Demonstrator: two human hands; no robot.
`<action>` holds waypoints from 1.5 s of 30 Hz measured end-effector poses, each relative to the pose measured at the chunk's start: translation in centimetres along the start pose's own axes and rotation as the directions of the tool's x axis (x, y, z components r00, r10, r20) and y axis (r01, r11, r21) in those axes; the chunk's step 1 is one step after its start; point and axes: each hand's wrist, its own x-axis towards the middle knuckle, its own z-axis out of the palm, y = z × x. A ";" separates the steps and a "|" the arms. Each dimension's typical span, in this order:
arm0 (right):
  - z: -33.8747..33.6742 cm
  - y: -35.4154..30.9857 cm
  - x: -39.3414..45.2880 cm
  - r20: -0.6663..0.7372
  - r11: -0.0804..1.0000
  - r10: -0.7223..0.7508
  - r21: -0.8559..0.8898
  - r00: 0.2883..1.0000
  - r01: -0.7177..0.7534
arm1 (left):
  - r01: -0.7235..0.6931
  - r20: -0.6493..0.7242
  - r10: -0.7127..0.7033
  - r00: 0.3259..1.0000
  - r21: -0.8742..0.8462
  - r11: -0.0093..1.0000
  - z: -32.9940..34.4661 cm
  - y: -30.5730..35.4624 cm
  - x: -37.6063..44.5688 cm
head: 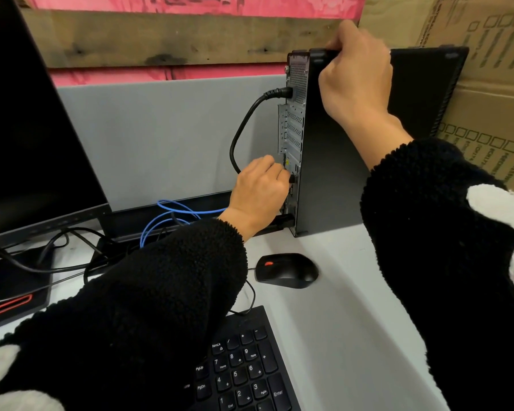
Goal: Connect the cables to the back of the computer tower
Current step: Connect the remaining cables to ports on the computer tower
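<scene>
The computer tower (339, 149) stands upright, rear panel facing left; the right hand (356, 81) grips its top while the left hand (258, 191) pinches a small black plug (292, 178) at its ports.

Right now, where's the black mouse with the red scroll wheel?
Head view: the black mouse with the red scroll wheel sits on the white desk, in front of the black computer tower, beyond the black keyboard.

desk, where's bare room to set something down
Bare white desk between the black mouse, black keyboard and right sleeve. Crowded at left: black and blue cables tangle beside the monitor.
</scene>
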 end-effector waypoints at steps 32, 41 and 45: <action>-0.7 -0.8 -0.4 0.054 0.999 0.035 0.036 0.998 -0.037 | 0.220 0.341 -0.106 0.934 -0.318 0.922 -3.1 -1.2 0.6; -1.0 -2.3 -1.8 0.103 0.979 0.166 0.101 0.981 -0.176 | 0.277 0.424 -0.132 0.896 -0.302 0.912 -7.2 -4.0 -3.3; -0.6 -4.2 -5.6 0.019 0.997 0.059 0.052 0.998 -0.060 | 0.300 0.501 -0.127 0.856 -0.282 0.911 -8.9 -4.4 -4.3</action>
